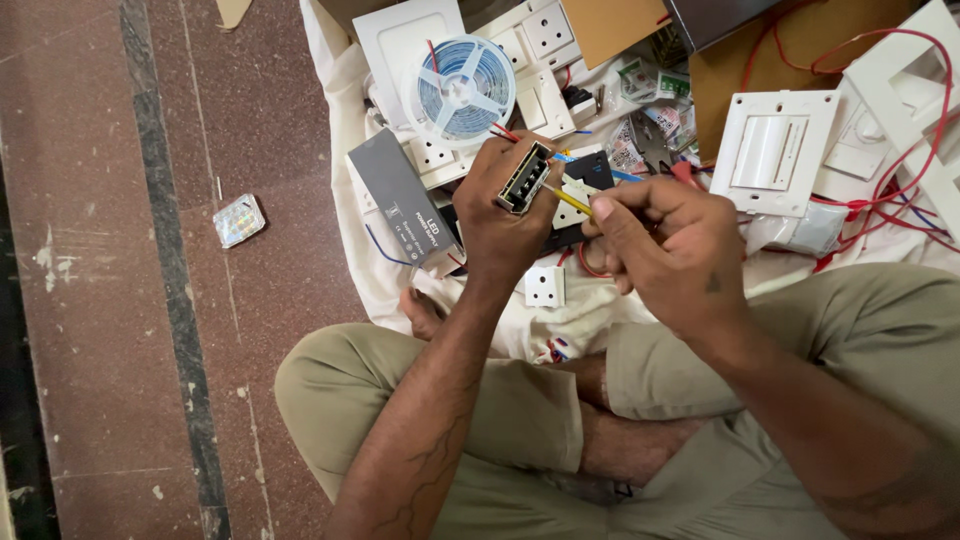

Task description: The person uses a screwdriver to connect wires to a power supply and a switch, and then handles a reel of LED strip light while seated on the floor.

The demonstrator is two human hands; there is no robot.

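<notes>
My left hand grips a small grey electrical unit with a row of screw terminals, held up over a white cloth. My right hand is closed around a screwdriver with a yellow shaft; its tip meets the terminal row. Red and blue wires run from the unit toward a reel of light strip lying just beyond my left hand.
I sit cross-legged on a reddish stone floor. The cloth holds a grey power supply box, white switch plates, socket modules, red wires and cardboard. A small shiny packet lies on the floor at left.
</notes>
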